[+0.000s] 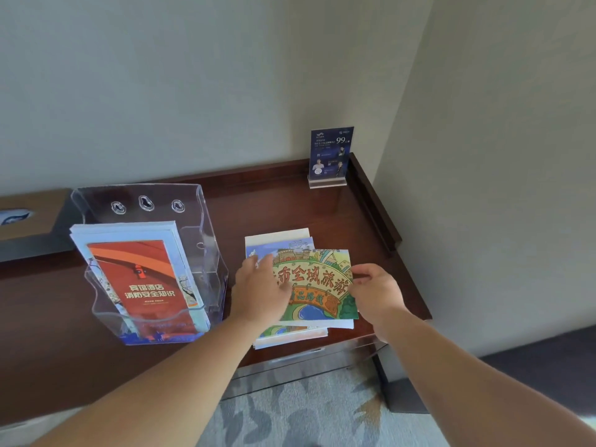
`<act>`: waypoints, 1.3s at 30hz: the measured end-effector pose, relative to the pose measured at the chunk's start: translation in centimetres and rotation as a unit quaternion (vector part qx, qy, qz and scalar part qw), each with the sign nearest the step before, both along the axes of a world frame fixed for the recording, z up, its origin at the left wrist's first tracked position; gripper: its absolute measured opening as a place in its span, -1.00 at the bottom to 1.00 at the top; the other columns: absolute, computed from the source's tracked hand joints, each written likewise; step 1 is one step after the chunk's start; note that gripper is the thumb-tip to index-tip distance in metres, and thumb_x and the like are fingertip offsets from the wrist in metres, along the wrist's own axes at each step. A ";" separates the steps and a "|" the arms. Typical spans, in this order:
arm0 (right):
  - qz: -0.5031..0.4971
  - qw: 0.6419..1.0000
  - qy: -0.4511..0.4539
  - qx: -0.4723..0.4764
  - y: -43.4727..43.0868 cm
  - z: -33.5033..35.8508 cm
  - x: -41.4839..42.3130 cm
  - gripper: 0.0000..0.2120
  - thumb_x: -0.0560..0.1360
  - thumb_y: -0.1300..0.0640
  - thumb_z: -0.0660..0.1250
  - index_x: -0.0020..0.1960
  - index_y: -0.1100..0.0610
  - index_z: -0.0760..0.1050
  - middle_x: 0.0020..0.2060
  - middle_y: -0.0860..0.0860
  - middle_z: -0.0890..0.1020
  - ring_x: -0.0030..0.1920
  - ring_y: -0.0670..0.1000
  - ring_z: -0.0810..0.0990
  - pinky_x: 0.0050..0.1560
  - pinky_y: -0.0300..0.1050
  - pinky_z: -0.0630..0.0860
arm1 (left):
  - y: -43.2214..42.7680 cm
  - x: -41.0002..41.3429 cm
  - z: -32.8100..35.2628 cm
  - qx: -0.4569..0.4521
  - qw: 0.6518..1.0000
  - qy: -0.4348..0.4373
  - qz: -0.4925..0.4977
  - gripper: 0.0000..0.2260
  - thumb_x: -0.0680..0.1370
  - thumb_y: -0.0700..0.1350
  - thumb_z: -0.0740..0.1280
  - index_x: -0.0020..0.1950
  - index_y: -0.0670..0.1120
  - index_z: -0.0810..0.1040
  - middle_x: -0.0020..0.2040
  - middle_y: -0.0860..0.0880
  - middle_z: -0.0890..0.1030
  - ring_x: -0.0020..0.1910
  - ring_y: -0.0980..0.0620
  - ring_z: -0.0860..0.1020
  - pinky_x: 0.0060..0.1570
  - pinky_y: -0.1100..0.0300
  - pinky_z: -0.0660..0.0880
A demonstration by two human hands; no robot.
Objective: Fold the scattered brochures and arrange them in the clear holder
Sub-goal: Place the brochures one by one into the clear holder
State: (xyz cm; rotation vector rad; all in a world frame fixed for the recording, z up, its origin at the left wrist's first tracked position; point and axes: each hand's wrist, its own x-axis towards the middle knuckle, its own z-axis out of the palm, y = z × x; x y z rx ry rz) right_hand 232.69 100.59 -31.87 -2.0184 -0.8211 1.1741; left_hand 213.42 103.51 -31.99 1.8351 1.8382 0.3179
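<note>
A colourful illustrated brochure (317, 282) lies on top of a small pile of brochures (290, 337) on the dark wooden table (48, 333). My left hand (259, 287) grips its left edge, fingers spread over the paper. My right hand (375, 291) pinches its right edge. To the left stands the clear holder (206, 227), upright. It holds an orange-red brochure (146, 285) in the front pocket and several pale ones (129, 230) behind it.
A blue sign in a clear stand (329, 156) stands at the table's back right corner, near the wall. A raised wooden rim (374, 201) runs along the right side. A tissue box (22, 217) sits at far left. Carpet (306, 411) lies below the table's front edge.
</note>
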 end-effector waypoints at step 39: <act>0.071 0.989 -0.053 -0.120 -0.3 -2.0 -0.7 -0.82 0.44 0.20 0.46 -0.18 0.18 0.45 -0.09 0.21 0.68 -0.25 0.10 0.60 -0.13 0.12 0.64 | 2.0 0.0 -0.3 0.030 0.990 -0.094 -0.098 -0.64 0.68 0.01 0.07 0.46 0.03 0.39 0.29 0.02 0.52 0.29 0.00 0.42 0.28 0.02 0.34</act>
